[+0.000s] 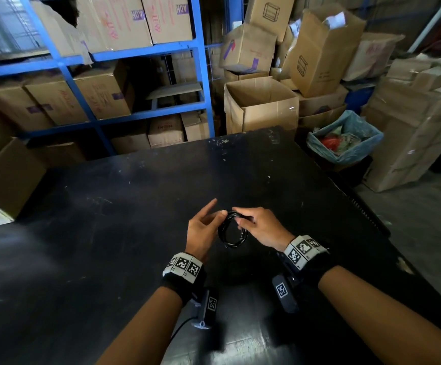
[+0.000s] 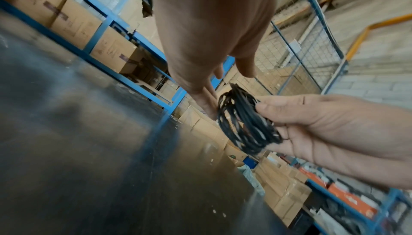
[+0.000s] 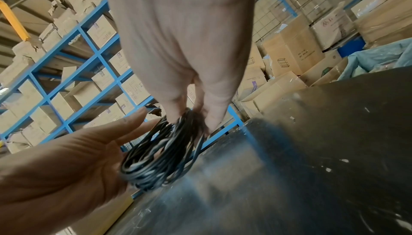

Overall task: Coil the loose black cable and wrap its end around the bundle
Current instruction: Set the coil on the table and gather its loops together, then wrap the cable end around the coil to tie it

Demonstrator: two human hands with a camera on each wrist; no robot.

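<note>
— Where is the cable (image 1: 232, 231)?

— Wound into a small round coil, held up between the two hands above the black table (image 1: 114, 212), not lying on it. A strand winds around part of the ring.

— What holds it?

— The right hand (image 1: 262, 227). Its thumb and fingers pinch the coil's upper right side; the left wrist view shows the loops running across those fingers (image 2: 280, 113).

— And the left hand (image 1: 204, 227)?

— Spread and loose, palm turned toward the coil. Its fingers are straight, with the thumb tip just beside the coil's top left edge. Whether it actually touches, I cannot tell.

— What else is around?

— Blue shelving (image 1: 199, 61) stacked with cardboard boxes behind the table, an open box (image 1: 262, 109) at its far edge, and a bin with a blue liner (image 1: 345, 139) to the right.
</note>
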